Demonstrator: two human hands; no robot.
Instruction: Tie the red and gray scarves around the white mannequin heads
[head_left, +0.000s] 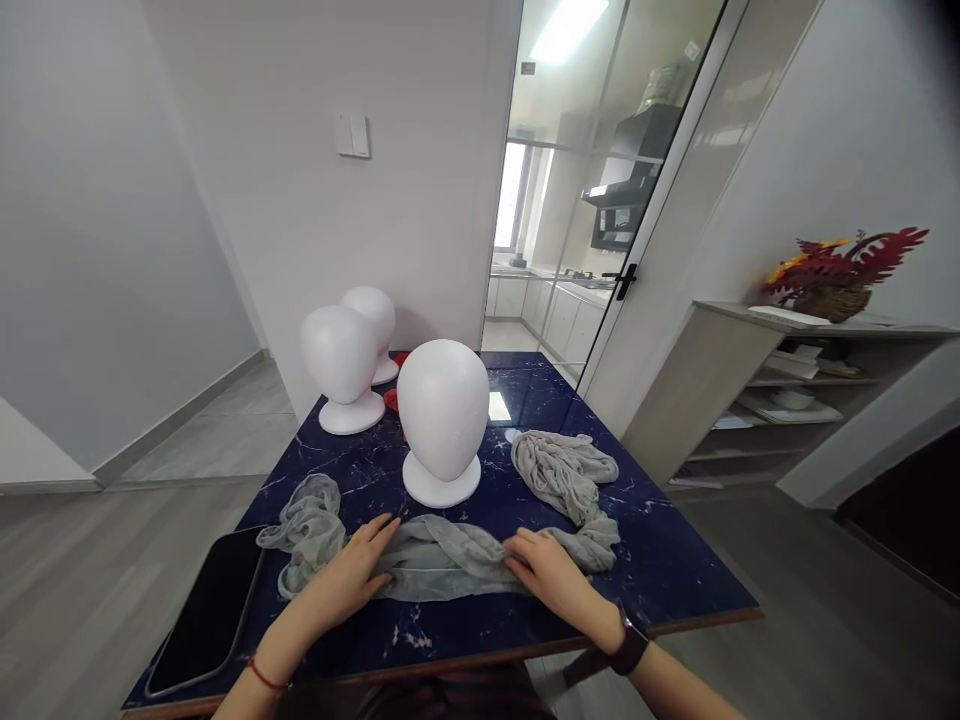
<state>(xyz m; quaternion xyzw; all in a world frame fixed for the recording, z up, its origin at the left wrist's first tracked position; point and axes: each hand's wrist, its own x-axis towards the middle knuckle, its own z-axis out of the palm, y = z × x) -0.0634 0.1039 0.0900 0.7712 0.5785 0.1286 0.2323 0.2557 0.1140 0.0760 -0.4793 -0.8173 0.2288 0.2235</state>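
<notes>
A sheer grey-green scarf (450, 560) lies across the front of the table, its middle stretch spread between my hands. My left hand (352, 570) rests on it with thumb and fingers apart. At the other side of that stretch, my right hand (551, 575) has its fingers and thumb closed on gathered cloth. One bunched end of the scarf lies left of my left hand; a thicker heap extends beyond my right hand. Just behind the scarf stands a white foam head (442, 410) on a round base, touched by neither hand.
Two more white foam heads, one in front (341, 360) and one behind (371, 315), stand at the back left, with red cloth (391, 400) beside them. A black phone or tablet (210, 610) lies at the dark blue table's (675, 570) left front corner. A shelf (750, 400) stands right.
</notes>
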